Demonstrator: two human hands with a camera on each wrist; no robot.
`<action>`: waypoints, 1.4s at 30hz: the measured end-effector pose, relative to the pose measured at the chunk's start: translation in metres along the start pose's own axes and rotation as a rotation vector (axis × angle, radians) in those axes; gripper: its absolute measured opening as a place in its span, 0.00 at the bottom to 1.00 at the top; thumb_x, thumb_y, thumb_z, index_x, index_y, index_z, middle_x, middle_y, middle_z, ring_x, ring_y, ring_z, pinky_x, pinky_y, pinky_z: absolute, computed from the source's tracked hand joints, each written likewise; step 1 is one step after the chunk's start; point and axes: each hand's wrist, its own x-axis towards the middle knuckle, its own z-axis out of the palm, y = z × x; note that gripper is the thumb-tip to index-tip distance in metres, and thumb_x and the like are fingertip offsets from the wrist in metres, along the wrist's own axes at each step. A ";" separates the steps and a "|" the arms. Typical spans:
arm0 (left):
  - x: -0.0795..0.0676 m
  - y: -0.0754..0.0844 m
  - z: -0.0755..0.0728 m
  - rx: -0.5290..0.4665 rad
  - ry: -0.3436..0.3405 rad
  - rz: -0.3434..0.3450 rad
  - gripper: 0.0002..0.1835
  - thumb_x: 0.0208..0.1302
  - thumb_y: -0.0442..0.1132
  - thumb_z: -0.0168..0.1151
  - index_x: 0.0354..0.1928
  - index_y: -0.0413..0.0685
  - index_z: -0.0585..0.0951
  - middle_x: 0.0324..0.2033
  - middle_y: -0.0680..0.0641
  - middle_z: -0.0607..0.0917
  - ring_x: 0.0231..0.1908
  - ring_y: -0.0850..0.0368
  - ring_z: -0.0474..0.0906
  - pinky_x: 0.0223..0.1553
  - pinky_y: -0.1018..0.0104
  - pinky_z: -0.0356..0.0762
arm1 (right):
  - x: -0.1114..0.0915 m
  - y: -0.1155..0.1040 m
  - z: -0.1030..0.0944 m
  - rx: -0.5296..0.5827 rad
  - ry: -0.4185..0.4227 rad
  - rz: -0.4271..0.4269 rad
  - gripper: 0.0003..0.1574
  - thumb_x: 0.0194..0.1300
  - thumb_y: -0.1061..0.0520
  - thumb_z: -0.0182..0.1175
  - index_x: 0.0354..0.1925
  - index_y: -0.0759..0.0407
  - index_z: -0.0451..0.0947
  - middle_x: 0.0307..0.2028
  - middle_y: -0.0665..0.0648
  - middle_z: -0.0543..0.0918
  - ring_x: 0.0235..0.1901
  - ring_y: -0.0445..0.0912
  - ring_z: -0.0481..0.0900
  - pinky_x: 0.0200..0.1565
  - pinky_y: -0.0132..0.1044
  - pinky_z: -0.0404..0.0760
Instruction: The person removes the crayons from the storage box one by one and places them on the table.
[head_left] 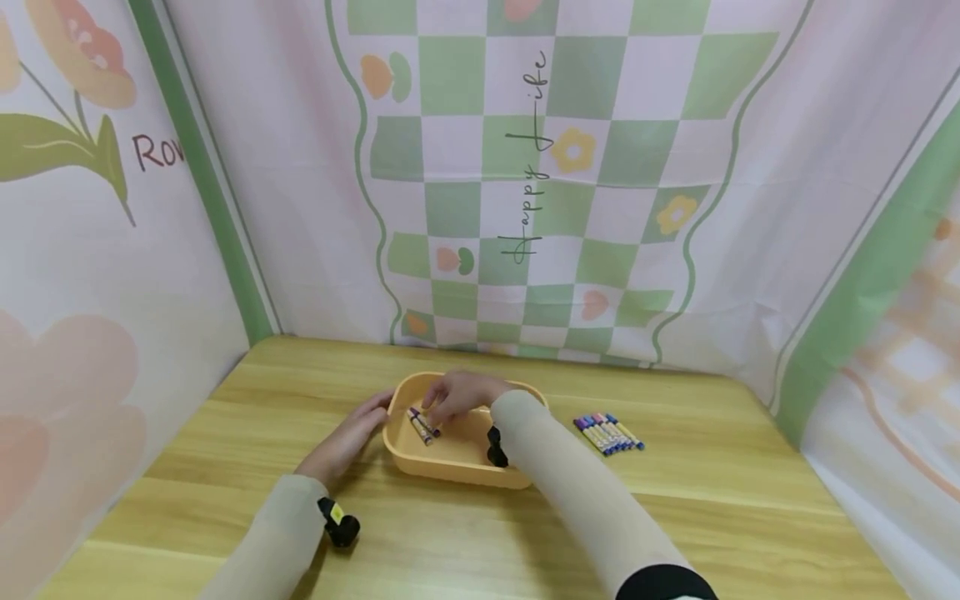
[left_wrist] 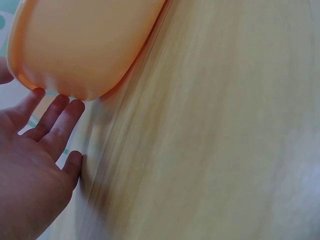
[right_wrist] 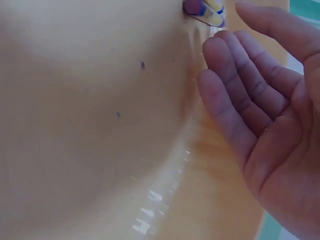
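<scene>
A shallow orange basin (head_left: 459, 471) sits mid-table on the wooden top. Inside it, near the left wall, lie a couple of markers (head_left: 422, 426) with purple caps. My right hand (head_left: 459, 397) hovers over them inside the basin; in the right wrist view the hand (right_wrist: 250, 100) is relaxed with straight fingers, holding nothing, and the marker ends (right_wrist: 205, 9) lie just past the fingertips. My left hand (head_left: 351, 437) lies flat on the table, and its straight fingers (left_wrist: 60, 117) touch the basin's outer wall (left_wrist: 85, 45).
A neat row of several markers (head_left: 608, 434) lies on the table (head_left: 675, 517) to the right of the basin. Printed fabric walls close in the back and both sides. A small black camera (head_left: 341, 527) is strapped to each wrist.
</scene>
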 end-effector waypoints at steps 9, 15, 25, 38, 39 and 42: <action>0.000 -0.001 0.000 -0.002 0.016 -0.027 0.32 0.71 0.42 0.49 0.77 0.51 0.62 0.76 0.44 0.58 0.76 0.40 0.44 0.71 0.33 0.33 | 0.013 0.014 0.010 0.100 0.011 0.017 0.19 0.62 0.61 0.69 0.50 0.65 0.79 0.32 0.53 0.85 0.32 0.45 0.83 0.39 0.39 0.85; 0.000 0.000 0.001 -0.002 0.021 -0.036 0.32 0.71 0.43 0.50 0.77 0.53 0.62 0.76 0.45 0.58 0.76 0.41 0.44 0.71 0.34 0.33 | 0.015 0.015 0.012 0.113 0.008 0.027 0.18 0.61 0.64 0.68 0.50 0.67 0.80 0.32 0.54 0.87 0.31 0.44 0.84 0.39 0.38 0.85; 0.000 -0.002 0.001 -0.017 0.015 -0.020 0.32 0.71 0.42 0.49 0.77 0.50 0.61 0.76 0.44 0.58 0.76 0.41 0.43 0.71 0.35 0.33 | 0.013 0.011 0.013 0.100 0.000 0.058 0.14 0.61 0.65 0.65 0.47 0.65 0.81 0.32 0.54 0.86 0.31 0.44 0.83 0.39 0.38 0.85; -0.001 -0.002 0.003 -0.024 0.024 -0.030 0.33 0.70 0.43 0.50 0.76 0.51 0.62 0.76 0.45 0.58 0.76 0.41 0.43 0.71 0.34 0.33 | 0.009 0.011 0.011 0.091 0.027 0.059 0.11 0.61 0.63 0.68 0.43 0.64 0.81 0.30 0.54 0.85 0.29 0.43 0.83 0.36 0.35 0.85; -0.001 -0.002 0.003 -0.024 0.024 -0.034 0.32 0.71 0.43 0.50 0.76 0.52 0.62 0.76 0.45 0.58 0.76 0.41 0.43 0.71 0.34 0.32 | 0.007 0.011 0.009 0.086 0.027 0.056 0.12 0.60 0.63 0.68 0.43 0.63 0.81 0.31 0.54 0.85 0.30 0.43 0.83 0.37 0.35 0.85; 0.000 -0.002 0.002 -0.024 0.033 -0.045 0.33 0.70 0.43 0.51 0.77 0.52 0.62 0.76 0.45 0.58 0.76 0.41 0.42 0.71 0.34 0.32 | 0.001 0.009 0.002 0.064 0.028 0.039 0.12 0.60 0.63 0.67 0.44 0.63 0.82 0.34 0.54 0.86 0.32 0.44 0.84 0.40 0.37 0.85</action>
